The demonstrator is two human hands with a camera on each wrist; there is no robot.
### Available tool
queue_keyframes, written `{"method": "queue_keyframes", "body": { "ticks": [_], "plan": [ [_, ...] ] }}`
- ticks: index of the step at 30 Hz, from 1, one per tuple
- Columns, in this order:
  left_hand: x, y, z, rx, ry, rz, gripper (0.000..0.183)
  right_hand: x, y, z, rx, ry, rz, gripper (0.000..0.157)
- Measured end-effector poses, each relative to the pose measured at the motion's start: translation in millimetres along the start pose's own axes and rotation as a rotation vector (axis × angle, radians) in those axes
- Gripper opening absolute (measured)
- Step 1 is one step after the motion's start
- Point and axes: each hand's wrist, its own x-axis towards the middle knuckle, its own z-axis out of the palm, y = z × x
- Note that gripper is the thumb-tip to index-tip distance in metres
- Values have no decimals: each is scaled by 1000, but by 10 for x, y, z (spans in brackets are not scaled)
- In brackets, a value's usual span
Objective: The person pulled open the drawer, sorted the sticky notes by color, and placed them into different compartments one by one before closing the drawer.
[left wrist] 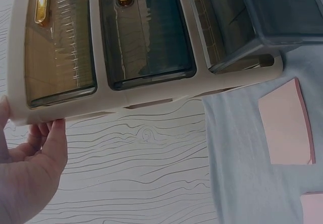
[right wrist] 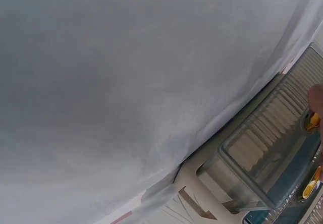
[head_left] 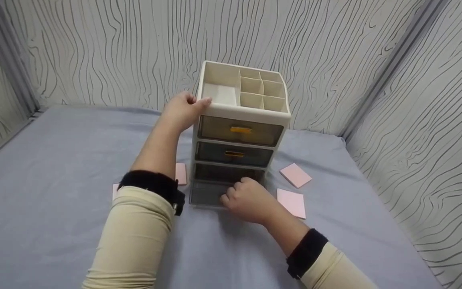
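Note:
A cream drawer cabinet (head_left: 251, 114) with smoky see-through drawers and gold handles stands upright on the cloth. My left hand (head_left: 185, 110) grips its top left front corner, thumb over the rim and fingers against the side, as the left wrist view (left wrist: 35, 168) also shows. The lowest drawer (head_left: 207, 194) is pulled out toward me; its see-through wall (left wrist: 282, 12) juts from the frame. At this drawer's front, my right hand (head_left: 251, 200) has its fingers curled at the gold handle (right wrist: 313, 121). The two upper drawers are closed.
Pink note pads lie on both sides: two at the right (head_left: 295, 175) (head_left: 291, 203), one at the left (head_left: 181, 174), another partly behind the left arm (head_left: 114, 190). Open compartments (head_left: 251, 86) top the cabinet. A wood-patterned wall (head_left: 114, 52) stands behind the grey-blue cloth (head_left: 54, 192).

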Motion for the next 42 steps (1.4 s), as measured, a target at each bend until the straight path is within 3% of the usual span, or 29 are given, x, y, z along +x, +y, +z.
{"method": "queue_keyframes", "body": {
  "ticks": [12,21,27,33,36,42],
  "plan": [
    [4,-9,-13,9,-8,1,44,-35,-63,16,-7,99,-35,18],
    [-5,-5,-15,-1,-11,-7,45,-60,-53,15,1,99,-43,16],
    [-8,3,-17,-6,-12,-16,45,-112,32,6,153,215,11,17],
    [-10,6,-5,-4,-13,-18,46,-252,269,18,331,309,144,15],
    [-10,2,-3,-4,-14,-20,46,-360,391,41,373,277,227,18],
    [-3,5,-4,6,-14,-4,45,-573,594,96,525,52,365,18]
  ]
}}
